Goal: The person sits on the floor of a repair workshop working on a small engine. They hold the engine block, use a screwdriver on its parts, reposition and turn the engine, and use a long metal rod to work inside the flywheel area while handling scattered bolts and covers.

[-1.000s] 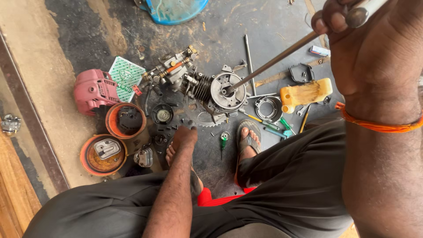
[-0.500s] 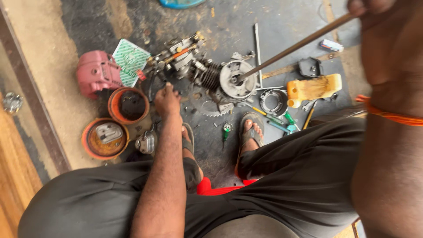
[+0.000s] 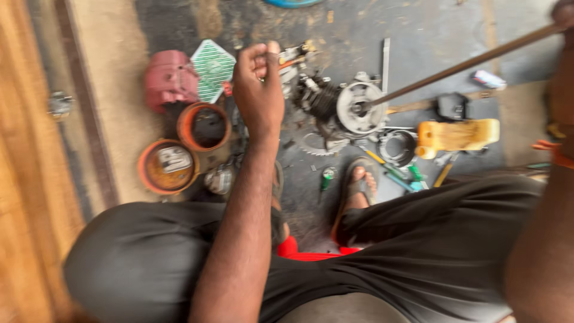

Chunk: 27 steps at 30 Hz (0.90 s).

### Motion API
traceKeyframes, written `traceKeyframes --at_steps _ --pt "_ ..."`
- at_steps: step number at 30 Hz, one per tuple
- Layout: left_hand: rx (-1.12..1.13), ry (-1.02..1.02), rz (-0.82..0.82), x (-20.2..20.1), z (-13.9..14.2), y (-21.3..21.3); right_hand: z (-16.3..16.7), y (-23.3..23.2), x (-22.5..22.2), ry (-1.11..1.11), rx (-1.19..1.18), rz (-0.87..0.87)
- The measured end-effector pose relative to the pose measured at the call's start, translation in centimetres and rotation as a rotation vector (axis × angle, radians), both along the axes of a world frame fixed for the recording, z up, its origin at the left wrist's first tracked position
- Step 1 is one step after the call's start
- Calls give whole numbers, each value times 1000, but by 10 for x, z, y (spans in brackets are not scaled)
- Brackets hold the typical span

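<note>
Down on the stained concrete floor point(image 3: 430, 36), a small engine point(image 3: 341, 107) lay partly stripped, its round silver flywheel point(image 3: 360, 107) facing up, roughly midway between the floor's left and right edges in view and nearer the far edge. A long metal rod point(image 3: 460, 64) slanted down from the upper right corner, its tip resting at the flywheel's centre. The right hand point(image 3: 565, 15) sat at that corner, mostly cut off by the frame, gripping the rod's upper end; an orange thread circled that wrist. The left hand point(image 3: 258, 90) was raised just left of the engine, fingers curled inward; blur made it impossible to tell whether it held anything.

Just beside the engine lay a toothed gear point(image 3: 314, 145) and a metal ring point(image 3: 394, 146). To the right of the ring sat a yellow plastic part point(image 3: 457, 134), with a small black part point(image 3: 452, 106) just beyond it. Green-handled tools point(image 3: 400, 173) lay near a sandalled foot point(image 3: 359, 185). Left of the hand were a green-and-white lattice cover point(image 3: 212, 69), a red engine cover point(image 3: 169, 78) and two orange bowls point(image 3: 206, 127), the nearer bowl holding small parts. A wooden strip point(image 3: 24, 179) ran along the floor's left edge. The person's dark trousers point(image 3: 418, 257) filled the near edge of the view.
</note>
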<state>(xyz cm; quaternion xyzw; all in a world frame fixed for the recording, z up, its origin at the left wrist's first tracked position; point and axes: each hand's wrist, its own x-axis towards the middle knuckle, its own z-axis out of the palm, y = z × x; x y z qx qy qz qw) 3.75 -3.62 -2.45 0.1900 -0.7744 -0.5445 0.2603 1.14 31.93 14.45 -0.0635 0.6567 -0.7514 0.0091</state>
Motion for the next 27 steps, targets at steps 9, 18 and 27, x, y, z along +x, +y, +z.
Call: traceKeyframes --at_steps 9,18,27 --pt "-506 241 -163 54 19 119 9 4 7 19 12 -1" --pt "-602 301 -540 94 0 139 33 -20 27 34 6 -38" --pt "-550 -149 -132 56 54 51 45 -149 6 154 0 39"
